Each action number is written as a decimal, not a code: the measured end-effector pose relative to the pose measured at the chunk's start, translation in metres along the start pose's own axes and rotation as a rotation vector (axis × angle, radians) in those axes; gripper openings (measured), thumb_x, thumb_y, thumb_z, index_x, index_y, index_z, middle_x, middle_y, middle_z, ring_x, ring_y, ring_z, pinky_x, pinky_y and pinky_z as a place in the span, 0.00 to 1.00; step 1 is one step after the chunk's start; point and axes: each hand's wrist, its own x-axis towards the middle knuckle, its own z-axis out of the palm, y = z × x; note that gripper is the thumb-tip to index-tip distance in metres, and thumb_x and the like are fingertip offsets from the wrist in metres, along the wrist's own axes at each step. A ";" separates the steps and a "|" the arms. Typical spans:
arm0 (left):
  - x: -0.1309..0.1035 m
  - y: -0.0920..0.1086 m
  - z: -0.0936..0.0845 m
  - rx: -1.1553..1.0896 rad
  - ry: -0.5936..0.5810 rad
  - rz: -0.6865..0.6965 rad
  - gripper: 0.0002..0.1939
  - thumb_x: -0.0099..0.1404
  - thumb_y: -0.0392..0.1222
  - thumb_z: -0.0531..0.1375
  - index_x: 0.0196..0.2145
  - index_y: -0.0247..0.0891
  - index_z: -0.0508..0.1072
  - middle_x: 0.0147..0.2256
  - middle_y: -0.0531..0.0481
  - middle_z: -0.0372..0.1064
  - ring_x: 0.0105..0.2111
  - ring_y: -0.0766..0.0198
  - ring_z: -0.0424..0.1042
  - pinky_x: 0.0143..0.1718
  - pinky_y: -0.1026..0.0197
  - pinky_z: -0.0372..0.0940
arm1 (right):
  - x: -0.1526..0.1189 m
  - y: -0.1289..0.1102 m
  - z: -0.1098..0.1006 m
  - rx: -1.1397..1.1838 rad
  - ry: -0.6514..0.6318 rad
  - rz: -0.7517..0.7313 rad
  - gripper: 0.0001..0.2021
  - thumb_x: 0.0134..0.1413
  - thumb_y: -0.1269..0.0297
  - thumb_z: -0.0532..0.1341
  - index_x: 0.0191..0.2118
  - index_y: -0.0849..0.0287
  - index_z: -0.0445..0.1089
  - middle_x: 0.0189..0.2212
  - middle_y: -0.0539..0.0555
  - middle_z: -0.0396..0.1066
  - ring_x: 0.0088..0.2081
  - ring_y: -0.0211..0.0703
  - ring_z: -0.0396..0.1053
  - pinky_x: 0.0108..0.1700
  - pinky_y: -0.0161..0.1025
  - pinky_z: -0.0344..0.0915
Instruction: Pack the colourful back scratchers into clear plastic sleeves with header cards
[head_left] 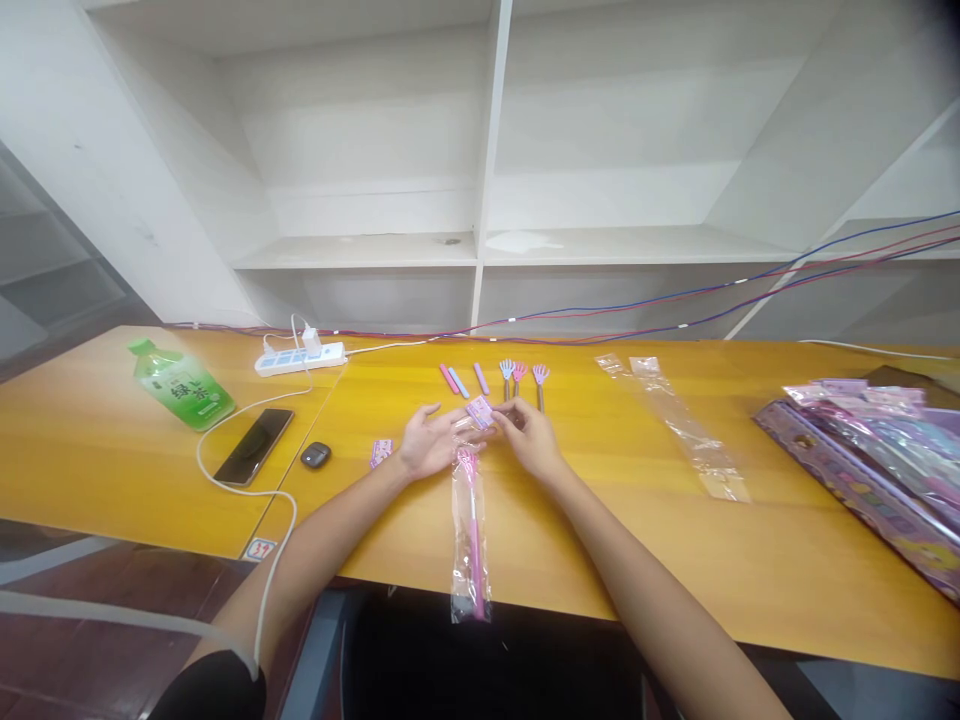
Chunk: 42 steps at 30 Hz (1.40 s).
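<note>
My left hand point(437, 440) is palm up with its fingers spread, under the top of a clear bag. My right hand point(527, 435) pinches the edge of a small purple card point(479, 412) above the left fingers. Below hangs the clear bag with a pink back scratcher point(475, 540) inside, its lower end over the table's front edge. Beyond my hands lie loose scratcher heads, blue point(508, 370), red point(519, 373) and purple point(541, 376), with metal rods, and several coloured handles point(458, 382). Another purple card point(381, 452) rests by my left wrist.
Flat clear bags point(686, 430) lie right of centre; a pile of packaged items point(885, 450) is at far right. To the left are a green bottle point(184, 385), phone point(255, 447), black case point(316, 455), power strip point(300, 358) and white cable point(199, 455).
</note>
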 end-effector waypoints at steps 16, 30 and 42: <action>-0.001 0.005 0.005 -0.058 0.048 0.020 0.39 0.67 0.59 0.50 0.60 0.20 0.69 0.60 0.23 0.69 0.64 0.35 0.66 0.62 0.43 0.58 | -0.001 0.000 0.004 0.097 0.038 0.040 0.16 0.62 0.46 0.63 0.39 0.55 0.72 0.29 0.51 0.72 0.27 0.42 0.65 0.31 0.39 0.63; -0.003 0.007 0.011 0.033 0.048 0.035 0.40 0.67 0.61 0.48 0.60 0.23 0.71 0.58 0.25 0.71 0.57 0.39 0.70 0.55 0.46 0.62 | -0.002 -0.006 0.001 0.029 0.013 -0.026 0.14 0.63 0.49 0.63 0.39 0.55 0.74 0.29 0.52 0.72 0.27 0.42 0.64 0.32 0.40 0.62; -0.002 0.006 0.007 0.063 0.102 0.029 0.37 0.67 0.61 0.50 0.57 0.24 0.73 0.51 0.28 0.75 0.48 0.42 0.73 0.51 0.46 0.62 | -0.001 -0.007 -0.005 0.015 -0.022 -0.035 0.16 0.63 0.48 0.64 0.40 0.55 0.79 0.27 0.52 0.71 0.27 0.42 0.62 0.32 0.40 0.60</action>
